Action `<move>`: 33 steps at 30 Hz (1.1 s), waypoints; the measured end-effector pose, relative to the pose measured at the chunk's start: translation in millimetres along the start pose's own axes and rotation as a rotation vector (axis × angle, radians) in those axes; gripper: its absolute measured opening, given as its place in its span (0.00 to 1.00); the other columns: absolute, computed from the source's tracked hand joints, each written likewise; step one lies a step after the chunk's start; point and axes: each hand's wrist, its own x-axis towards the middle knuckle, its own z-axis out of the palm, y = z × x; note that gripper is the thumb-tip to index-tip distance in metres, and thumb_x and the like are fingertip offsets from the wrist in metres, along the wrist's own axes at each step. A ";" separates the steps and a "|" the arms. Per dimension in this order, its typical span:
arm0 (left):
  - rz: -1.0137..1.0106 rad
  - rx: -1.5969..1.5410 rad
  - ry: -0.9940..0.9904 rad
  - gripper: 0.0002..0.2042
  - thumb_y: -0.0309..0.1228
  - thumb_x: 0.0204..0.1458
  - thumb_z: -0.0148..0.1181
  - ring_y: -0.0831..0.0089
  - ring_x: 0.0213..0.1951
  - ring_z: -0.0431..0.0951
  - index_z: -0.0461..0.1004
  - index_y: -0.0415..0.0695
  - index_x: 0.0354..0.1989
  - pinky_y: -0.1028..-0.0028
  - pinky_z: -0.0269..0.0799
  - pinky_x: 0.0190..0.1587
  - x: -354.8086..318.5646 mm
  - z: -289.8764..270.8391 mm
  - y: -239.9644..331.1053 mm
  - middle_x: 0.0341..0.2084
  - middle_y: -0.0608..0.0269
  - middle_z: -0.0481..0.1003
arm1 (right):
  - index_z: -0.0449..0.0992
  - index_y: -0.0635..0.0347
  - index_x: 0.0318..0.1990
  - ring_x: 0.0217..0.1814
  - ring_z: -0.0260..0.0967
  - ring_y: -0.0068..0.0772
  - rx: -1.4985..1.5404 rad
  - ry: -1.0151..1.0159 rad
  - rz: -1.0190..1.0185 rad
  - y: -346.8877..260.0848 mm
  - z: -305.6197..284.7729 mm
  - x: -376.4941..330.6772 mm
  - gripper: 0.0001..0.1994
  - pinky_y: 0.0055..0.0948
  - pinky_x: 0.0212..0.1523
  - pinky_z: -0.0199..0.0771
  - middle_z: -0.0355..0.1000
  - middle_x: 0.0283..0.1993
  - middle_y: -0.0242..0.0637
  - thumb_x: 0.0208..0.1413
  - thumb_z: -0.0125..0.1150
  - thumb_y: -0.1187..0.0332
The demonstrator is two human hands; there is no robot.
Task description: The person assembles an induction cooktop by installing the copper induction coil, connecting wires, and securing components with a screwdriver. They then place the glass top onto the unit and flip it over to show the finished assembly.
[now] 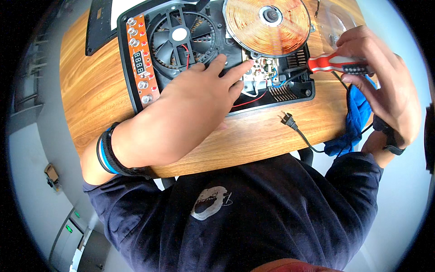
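Note:
An opened induction cooker lies on the table, its black base (312, 90) holding a round copper coil (247, 27), a black fan (204, 43) and an orange control board (137, 81). My left hand (195, 97) is spread palm down over the near part of the base, fingertips by the fan and the circuit board (265, 68). Whether those fingers press on anything is hard to see. At the right end, my right hand (392, 77) grips a screwdriver (327, 63) by its red, white and black handle. The handle lies roughly level, pointing left toward the base's corner; its shaft cannot be made out.
A power plug (288, 120) on a dark cord lies near the table's front edge. Blue cloth (355, 120) is bunched below my right hand. Behind that hand sits a clear plastic container (337, 25). A black panel (97, 29) rests at the far left of the wooden table (90, 86).

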 end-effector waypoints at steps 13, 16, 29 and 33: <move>-0.015 0.038 -0.032 0.38 0.48 0.57 0.75 0.55 0.72 0.68 0.71 0.44 0.74 0.61 0.79 0.65 4.5 -3.9 3.2 0.83 0.60 0.56 | 0.81 0.66 0.48 0.46 0.87 0.47 -0.150 0.098 -0.289 -29.4 13.1 8.4 0.15 0.36 0.38 0.90 0.81 0.52 0.49 0.51 0.74 0.79; -0.017 0.028 -0.035 0.38 0.48 0.56 0.76 0.55 0.71 0.68 0.72 0.44 0.74 0.63 0.79 0.65 4.8 -4.6 3.6 0.83 0.60 0.57 | 0.81 0.67 0.47 0.46 0.87 0.47 -0.153 0.114 -0.314 -25.6 13.9 5.0 0.14 0.35 0.38 0.91 0.81 0.52 0.49 0.52 0.73 0.80; -0.021 -0.118 -0.013 0.41 0.44 0.51 0.80 0.53 0.71 0.68 0.73 0.42 0.73 0.59 0.78 0.68 8.3 -15.8 -0.9 0.80 0.58 0.60 | 0.76 0.66 0.48 0.53 0.83 0.39 -0.078 0.355 0.088 45.6 7.9 -56.9 0.18 0.35 0.49 0.89 0.78 0.53 0.44 0.57 0.81 0.73; 0.001 -0.170 -0.106 0.39 0.43 0.54 0.78 0.51 0.70 0.70 0.73 0.39 0.73 0.58 0.77 0.69 15.2 -29.5 -5.6 0.79 0.56 0.60 | 0.75 0.64 0.50 0.51 0.81 0.39 -0.168 0.426 0.147 62.6 22.2 -54.4 0.16 0.36 0.50 0.88 0.77 0.52 0.42 0.60 0.77 0.74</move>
